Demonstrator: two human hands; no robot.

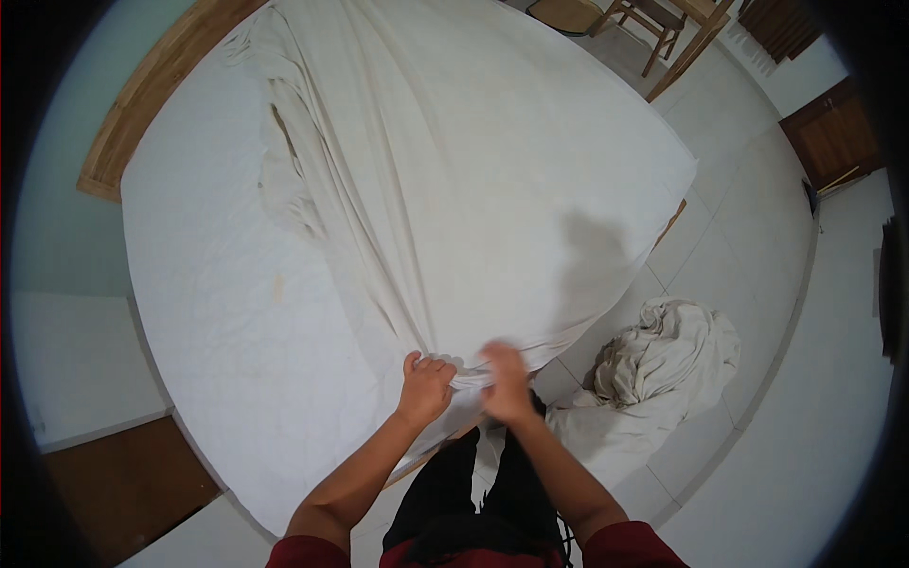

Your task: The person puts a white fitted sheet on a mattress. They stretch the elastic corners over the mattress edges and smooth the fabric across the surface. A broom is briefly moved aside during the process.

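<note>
A cream bed sheet [483, 213] covers the right part of a white mattress [234, 284], and its left side lies in long folds. At the near edge of the bed, my left hand [426, 387] grips the gathered hem of the sheet. My right hand [507, 383] is just right of it at the same hem, blurred by motion. Its fingers are over the cloth, but whether they grip it is not clear. Between both hands a short strip of hem shows, bunched and slightly lifted.
A crumpled heap of cream cloth [653, 362] lies on the tiled floor [738, 234] to the right. A wooden headboard [135, 121] borders the bed at the left. Wooden chairs [650, 21] stand beyond the far side. A brown door [135, 483] is at lower left.
</note>
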